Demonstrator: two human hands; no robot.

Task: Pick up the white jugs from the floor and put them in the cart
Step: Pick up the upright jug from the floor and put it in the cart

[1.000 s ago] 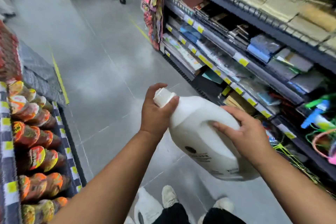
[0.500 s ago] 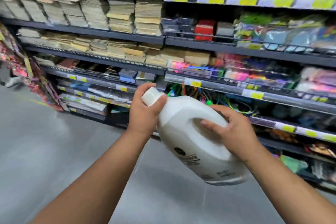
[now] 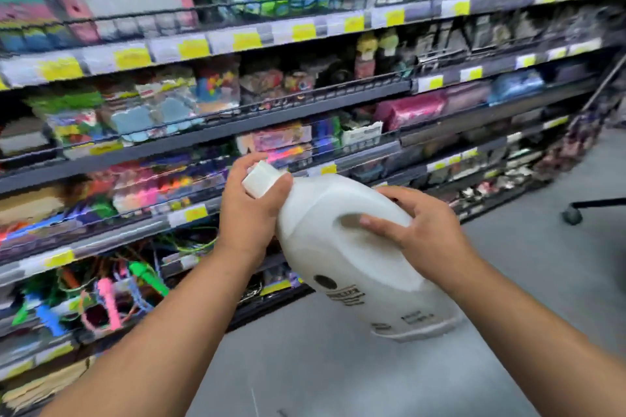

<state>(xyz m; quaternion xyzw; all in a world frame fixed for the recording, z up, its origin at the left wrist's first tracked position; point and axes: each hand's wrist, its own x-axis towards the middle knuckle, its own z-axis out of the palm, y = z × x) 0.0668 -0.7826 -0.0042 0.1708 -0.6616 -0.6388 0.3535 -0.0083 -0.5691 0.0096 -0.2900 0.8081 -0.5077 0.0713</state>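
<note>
A large white jug [image 3: 355, 267] with a white cap and a dark printed label is held in the air in front of me, tilted with its cap up to the left. My left hand [image 3: 249, 213] is wrapped around the neck just under the cap. My right hand [image 3: 420, 230] grips the handle on the jug's upper side. Only a dark wheel and leg [image 3: 572, 213] show at the right edge; whether they belong to the cart I cannot tell.
Dark store shelves [image 3: 237, 125] with yellow price tags and colourful goods fill the left and the back, running down to the grey floor [image 3: 338, 366]. The view is blurred by motion.
The view has swung right, from the aisle floor and my feet to the shelves. Both hands keep the same grip on the jug. A wheel has come into view at the right.
</note>
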